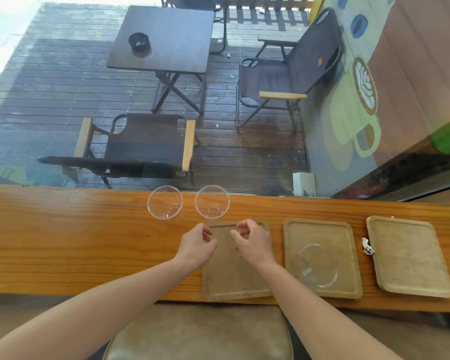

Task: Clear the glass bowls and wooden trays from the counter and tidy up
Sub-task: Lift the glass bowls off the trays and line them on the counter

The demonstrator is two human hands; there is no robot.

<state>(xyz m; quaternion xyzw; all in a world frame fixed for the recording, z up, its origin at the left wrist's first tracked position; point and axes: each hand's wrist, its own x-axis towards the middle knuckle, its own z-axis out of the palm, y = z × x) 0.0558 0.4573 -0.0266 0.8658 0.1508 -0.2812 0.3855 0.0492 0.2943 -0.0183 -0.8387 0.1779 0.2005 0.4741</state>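
Two clear glass bowls stand side by side at the far edge of the wooden counter [63, 242]: the left bowl [164, 202] and the right bowl [212, 201]. A third glass bowl [317, 265] rests on the middle wooden tray [322, 229]. The left wooden tray [231, 281] lies under my hands, and the right tray [408, 255] holds nothing. My left hand [198, 242] and my right hand [250, 240] hover over the left tray just short of the two bowls, fingers curled and apart, holding nothing.
A small white figurine [368, 246] lies between the middle and right trays. A padded stool seat [198, 333] sits below the counter's near edge. Beyond the window are a folding table [164, 37] and chairs. A white box [304, 183] stands at the counter's back.
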